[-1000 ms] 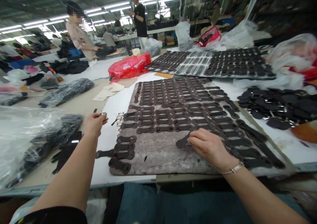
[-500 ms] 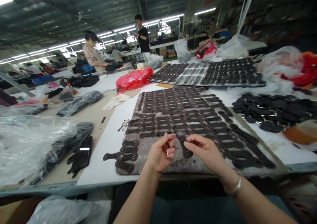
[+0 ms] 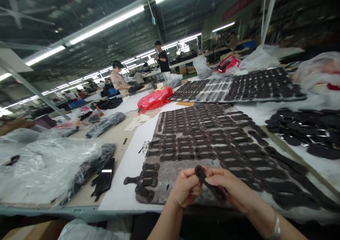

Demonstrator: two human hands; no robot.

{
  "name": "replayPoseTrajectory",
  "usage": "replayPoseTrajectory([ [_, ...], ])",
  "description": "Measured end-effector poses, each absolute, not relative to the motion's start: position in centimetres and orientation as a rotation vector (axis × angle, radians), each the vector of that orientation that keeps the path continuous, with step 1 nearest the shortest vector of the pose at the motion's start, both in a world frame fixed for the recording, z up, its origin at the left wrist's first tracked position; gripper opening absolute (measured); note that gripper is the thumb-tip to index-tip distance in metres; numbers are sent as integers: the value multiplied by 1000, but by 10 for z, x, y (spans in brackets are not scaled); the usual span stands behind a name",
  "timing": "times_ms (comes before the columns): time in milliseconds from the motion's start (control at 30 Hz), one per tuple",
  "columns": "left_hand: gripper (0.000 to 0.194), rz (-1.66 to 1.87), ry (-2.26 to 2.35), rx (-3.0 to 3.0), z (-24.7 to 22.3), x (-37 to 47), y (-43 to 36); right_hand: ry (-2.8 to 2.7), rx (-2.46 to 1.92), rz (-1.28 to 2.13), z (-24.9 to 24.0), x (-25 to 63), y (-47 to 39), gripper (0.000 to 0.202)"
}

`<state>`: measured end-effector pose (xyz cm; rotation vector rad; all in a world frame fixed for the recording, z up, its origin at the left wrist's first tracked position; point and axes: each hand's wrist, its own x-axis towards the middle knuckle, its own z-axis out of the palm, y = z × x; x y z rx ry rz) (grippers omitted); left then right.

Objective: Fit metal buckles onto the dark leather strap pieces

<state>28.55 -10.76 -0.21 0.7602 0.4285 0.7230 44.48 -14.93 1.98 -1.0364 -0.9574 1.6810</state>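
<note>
Both hands meet over the front of a grey board (image 3: 159,194) lined with rows of dark bone-shaped pieces. One such dark piece (image 3: 211,185) slants between them. My left hand (image 3: 187,186) pinches its upper end, fingers curled. My right hand (image 3: 228,186) grips its middle, with the thumb on top, and wears a silver bracelet at the wrist. A few loose dark pieces (image 3: 148,174) lie at the board's left front corner. Small metal parts (image 3: 145,147) sit on white paper beside the board.
A phone (image 3: 107,174) and plastic-wrapped bundles lie left. Red plastic bag (image 3: 154,99) and a second filled board (image 3: 239,86) stand behind. A pile of black pieces (image 3: 305,130) is at the right. Two people stand across the tables.
The view has tilted up and shifted left. My left hand has closed onto the dark piece's upper end, and the piece now slants more between both hands.
</note>
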Motion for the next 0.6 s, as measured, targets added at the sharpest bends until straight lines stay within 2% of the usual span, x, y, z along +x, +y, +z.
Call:
replayPoseTrajectory([
  [100,42,757,427,790,-3,286,-108,-948,-1010,1739,14,447,-149,18],
  [267,40,841,551,841,1,289,-114,-1006,-995,1778,12,445,-149,15],
  [433,23,942,634,845,1,294,-117,-1078,-1162,1704,18,439,-146,16],
  [533,20,970,674,807,2,295,-115,-1292,-1237,1490,25,443,-146,21],
  [600,19,969,724,817,4,295,-114,-1521,-1304,1190,28,446,-148,23],
])
